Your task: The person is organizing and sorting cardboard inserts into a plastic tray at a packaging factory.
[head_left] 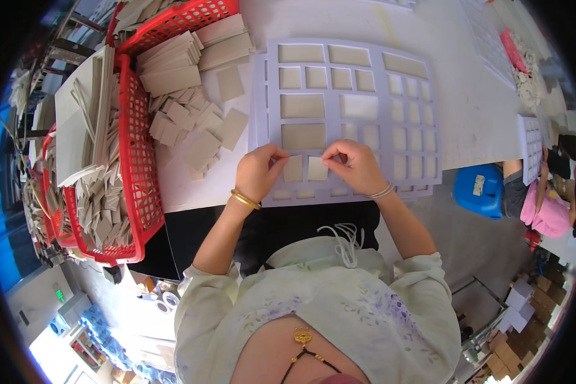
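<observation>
A pale lavender frame board (377, 72) with many rectangular openings lies on the table in front of me, on top of at least one similar board. Several openings are filled with grey-beige card; others look white. Near its front edge, my left hand (256, 173) pinches the left side of a small grey card piece (292, 169) between thumb and finger. Just right of it, my right hand (357, 168) pinches a second, lighter card piece (317, 169) by its upper right side. Both pieces are at neighbouring small openings; whether they are fully seated I cannot tell.
Loose card pieces (205, 147) lie in a heap left of the board, with stacks of larger cards (171, 64) behind. A red plastic basket (137, 147) full of card stands at the left. Right of the table are a blue stool (479, 192) and another person in pink (544, 211).
</observation>
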Demonstrator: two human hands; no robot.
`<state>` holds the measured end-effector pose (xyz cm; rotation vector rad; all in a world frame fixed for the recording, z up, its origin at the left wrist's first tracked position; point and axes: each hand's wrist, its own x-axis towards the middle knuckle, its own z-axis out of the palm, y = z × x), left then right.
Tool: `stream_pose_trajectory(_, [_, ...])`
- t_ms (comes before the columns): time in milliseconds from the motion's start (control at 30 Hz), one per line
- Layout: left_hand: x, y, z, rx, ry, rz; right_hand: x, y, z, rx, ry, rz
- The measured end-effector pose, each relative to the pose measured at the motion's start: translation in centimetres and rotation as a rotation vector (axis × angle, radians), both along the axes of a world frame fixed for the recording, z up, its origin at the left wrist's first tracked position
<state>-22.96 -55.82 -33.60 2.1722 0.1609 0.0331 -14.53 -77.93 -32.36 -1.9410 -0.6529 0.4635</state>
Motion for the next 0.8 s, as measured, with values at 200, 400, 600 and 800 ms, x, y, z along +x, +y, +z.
stream_pose_trajectory(200, [0.2, -0.6, 0.8, 0.118, 0.031, 0.003, -0.2, 0.1, -0.3, -0.010, -0.160, 0.021])
stream_pose_trajectory(400, [0.2, -1.7, 1.2, 0.444, -0.120, -0.033, -0.6, 0.5, -0.8, -0.144, -0.594, 0.005])
stream_pose_trajectory(600, [-1.4, -2.2, 0.6, 0.543, -0.213, -0.072, -1.8, 0.7, -0.5, -0.225, -0.696, 0.028])
stream_pose_trajectory(800, [-2.0, -2.7, 1.0, 0.718, -0.190, -0.125, -2.9, 0.9, 0.1, -0.386, -0.751, 0.073])
